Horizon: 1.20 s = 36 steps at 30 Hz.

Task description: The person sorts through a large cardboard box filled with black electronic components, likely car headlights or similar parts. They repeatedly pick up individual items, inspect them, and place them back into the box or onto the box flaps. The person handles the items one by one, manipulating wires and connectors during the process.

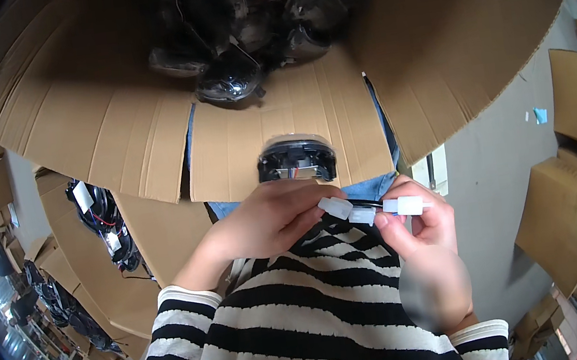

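Your left hand (275, 214) has its fingers pinched on the left white connector (336, 208), your right hand (426, 229) has its fingers clamped on the right white connector (408, 206); middle connector (362, 216) sits between them, lamp (297, 157) just beyond your left hand, in front of the carton flap (226, 152)

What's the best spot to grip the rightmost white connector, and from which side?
Grip the white connector by its boxy body, probably from the right: flat sides suit a pinch, and the black cable lies at its left end.
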Each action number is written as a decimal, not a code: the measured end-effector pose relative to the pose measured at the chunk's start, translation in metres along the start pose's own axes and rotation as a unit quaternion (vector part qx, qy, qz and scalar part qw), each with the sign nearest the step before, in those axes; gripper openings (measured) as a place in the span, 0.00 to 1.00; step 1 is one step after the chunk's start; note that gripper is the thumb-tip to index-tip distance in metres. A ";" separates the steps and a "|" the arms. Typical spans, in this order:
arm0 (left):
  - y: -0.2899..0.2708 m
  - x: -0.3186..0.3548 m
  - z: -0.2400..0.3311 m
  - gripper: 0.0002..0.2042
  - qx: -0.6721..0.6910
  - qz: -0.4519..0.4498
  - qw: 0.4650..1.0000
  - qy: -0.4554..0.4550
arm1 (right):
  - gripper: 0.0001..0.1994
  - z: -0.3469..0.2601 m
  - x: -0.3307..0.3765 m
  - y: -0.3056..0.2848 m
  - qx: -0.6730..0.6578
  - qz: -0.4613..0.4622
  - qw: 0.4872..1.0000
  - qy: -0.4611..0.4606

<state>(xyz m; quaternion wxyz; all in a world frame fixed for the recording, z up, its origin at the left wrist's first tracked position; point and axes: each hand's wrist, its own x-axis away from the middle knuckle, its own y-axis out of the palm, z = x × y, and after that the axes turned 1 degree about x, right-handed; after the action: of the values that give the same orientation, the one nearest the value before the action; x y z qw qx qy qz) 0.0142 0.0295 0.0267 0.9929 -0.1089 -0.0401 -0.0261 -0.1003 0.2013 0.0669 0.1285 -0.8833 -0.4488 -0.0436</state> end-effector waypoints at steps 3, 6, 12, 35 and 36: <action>0.001 -0.004 0.005 0.19 -0.132 0.030 0.990 0.031 | 0.03 0.003 0.002 0.001 0.005 0.018 1.000 0.015; 0.005 -0.003 0.001 0.22 -0.181 0.075 0.980 0.041 | 0.03 0.006 0.009 0.002 -0.055 0.017 0.996 0.069; 0.009 0.001 -0.005 0.23 -0.240 0.095 0.964 0.059 | 0.03 0.012 0.009 0.016 -0.065 0.071 0.993 0.065; -0.008 0.016 -0.020 0.09 0.044 0.086 0.992 -0.077 | 0.03 0.001 0.008 -0.015 -0.103 0.024 0.992 0.064; -0.009 0.018 -0.021 0.09 0.076 0.087 0.989 -0.090 | 0.03 0.002 0.008 -0.015 -0.094 0.017 0.994 0.050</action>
<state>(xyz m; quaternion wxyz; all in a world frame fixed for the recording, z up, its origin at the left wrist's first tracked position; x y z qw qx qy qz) 0.0335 0.0157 0.0094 0.9892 -0.0385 -0.1211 0.0730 -0.1078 0.2162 0.0693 0.0682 -0.8957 -0.4205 -0.1276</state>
